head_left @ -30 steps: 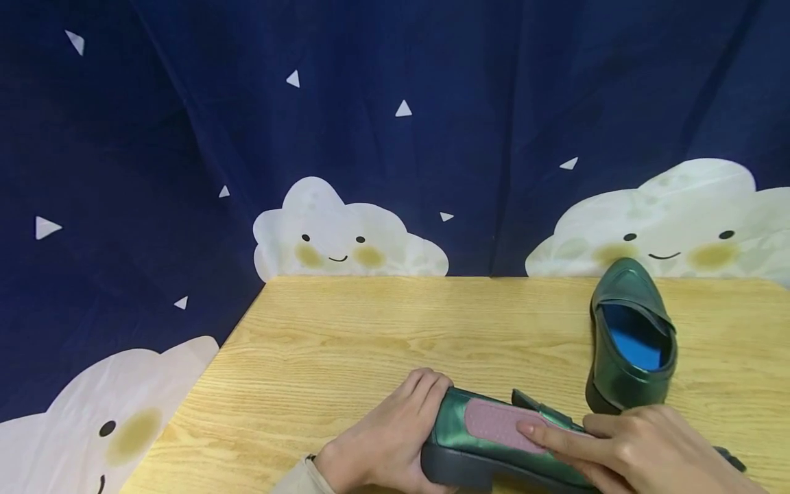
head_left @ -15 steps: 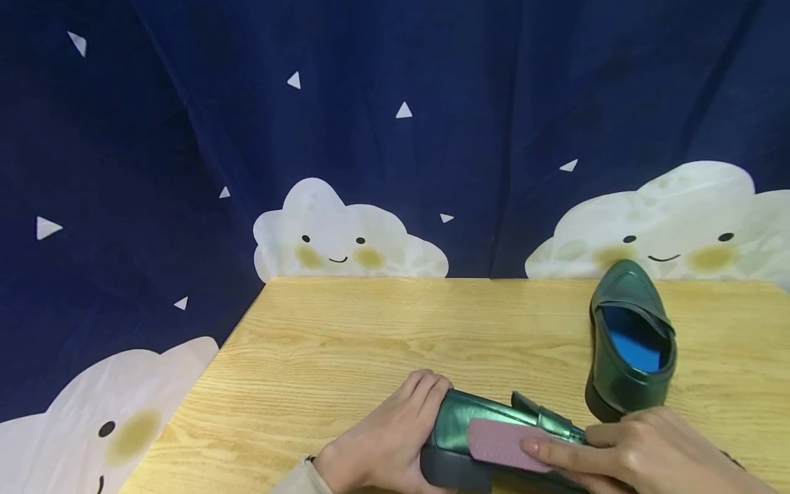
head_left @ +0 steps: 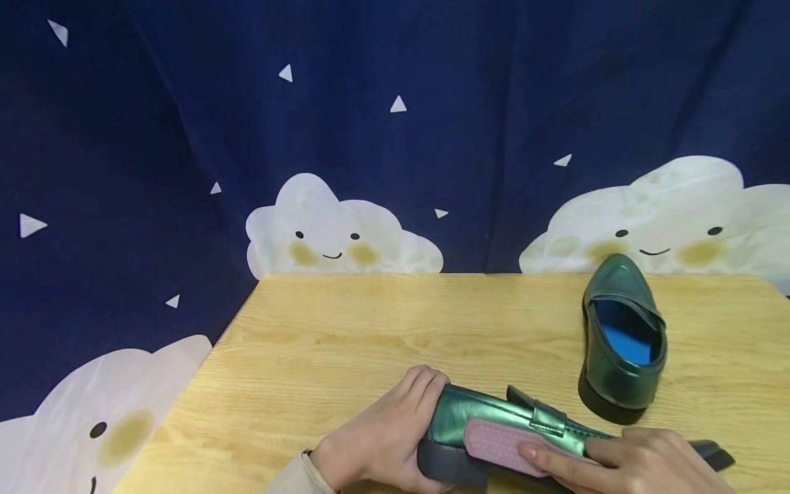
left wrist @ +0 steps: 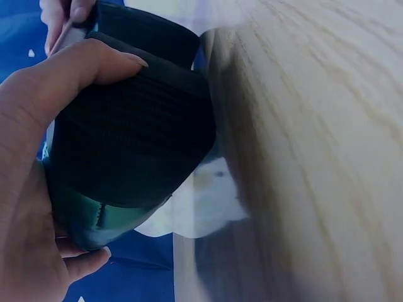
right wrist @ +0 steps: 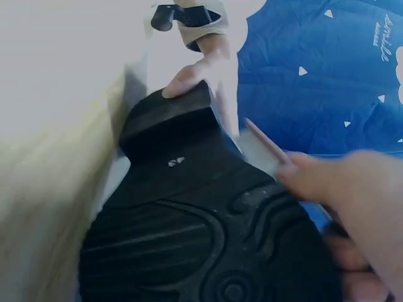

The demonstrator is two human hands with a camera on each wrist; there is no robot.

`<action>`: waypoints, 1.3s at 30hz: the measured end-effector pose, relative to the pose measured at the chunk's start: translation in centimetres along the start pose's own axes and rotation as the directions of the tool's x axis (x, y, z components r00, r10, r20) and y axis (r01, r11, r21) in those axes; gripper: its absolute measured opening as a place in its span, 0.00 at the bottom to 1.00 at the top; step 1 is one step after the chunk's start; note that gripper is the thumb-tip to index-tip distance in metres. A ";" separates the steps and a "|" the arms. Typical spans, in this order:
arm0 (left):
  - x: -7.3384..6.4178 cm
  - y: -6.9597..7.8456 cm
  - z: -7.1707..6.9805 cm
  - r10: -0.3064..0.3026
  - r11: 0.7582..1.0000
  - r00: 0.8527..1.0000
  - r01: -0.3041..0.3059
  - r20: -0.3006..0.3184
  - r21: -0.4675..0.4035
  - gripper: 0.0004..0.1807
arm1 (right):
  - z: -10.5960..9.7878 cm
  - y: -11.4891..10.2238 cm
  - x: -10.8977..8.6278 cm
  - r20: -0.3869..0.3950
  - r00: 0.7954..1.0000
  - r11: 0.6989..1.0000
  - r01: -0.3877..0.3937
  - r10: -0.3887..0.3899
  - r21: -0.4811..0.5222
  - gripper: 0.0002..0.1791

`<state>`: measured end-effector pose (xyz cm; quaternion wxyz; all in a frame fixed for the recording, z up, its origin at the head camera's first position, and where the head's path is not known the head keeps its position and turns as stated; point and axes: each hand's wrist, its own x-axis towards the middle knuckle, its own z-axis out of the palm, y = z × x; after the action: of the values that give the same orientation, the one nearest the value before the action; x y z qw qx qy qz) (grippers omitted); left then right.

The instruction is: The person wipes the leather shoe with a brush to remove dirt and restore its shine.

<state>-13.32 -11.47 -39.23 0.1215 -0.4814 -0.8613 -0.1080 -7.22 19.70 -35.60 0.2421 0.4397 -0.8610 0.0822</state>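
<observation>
A metallic green loafer (head_left: 457, 415) lies tipped on its side at the table's front, its black sole (right wrist: 182, 182) facing the wearer. My left hand (head_left: 391, 429) grips it round the heel, thumb against the black heel block (left wrist: 132, 138) in the left wrist view. In my right hand (head_left: 636, 460) is a flat pink brush (head_left: 500, 442) with a rounded end and a dotted back, pinched with the index finger stretched along it. It overlaps the shoe's side just above the sole edge. The hand hides the brush's other end and part of the toe.
A matching green loafer (head_left: 626, 384) with a blue insole stands upright at the right, toe toward the back. Both shoes are on a light wooden table (head_left: 370, 315). Behind it hangs a navy curtain (head_left: 370, 137) printed with smiling clouds and white triangles.
The pink brush has slid down the shoe's side from near the strap to the sole edge. My left hand keeps its grip on the heel. The head view has shifted slightly.
</observation>
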 end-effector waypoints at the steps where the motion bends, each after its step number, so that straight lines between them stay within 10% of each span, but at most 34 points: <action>1: 0.1 0.0 0.0 0.001 1.000 1.000 -0.001 -0.002 -0.004 0.57 | 0.0 -0.2 0.0 -0.039 0.999 0.999 -0.015 0.014 -0.043 0.24; 7: 0.1 0.0 0.2 0.024 1.000 1.000 -0.023 -0.004 0.019 0.57 | -0.1 -1.3 -0.6 -0.023 0.997 0.982 -0.070 0.067 -0.175 0.27; 39: 1.1 -0.6 0.5 0.084 0.989 0.996 -0.083 -0.005 0.119 0.57 | 0.2 -1.3 -0.8 0.060 0.998 0.984 -0.004 0.015 -0.179 0.33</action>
<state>-14.41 -10.75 -39.39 0.1588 -0.5083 -0.8447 -0.0540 -5.89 19.45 -36.29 0.2536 0.4144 -0.8740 -0.0079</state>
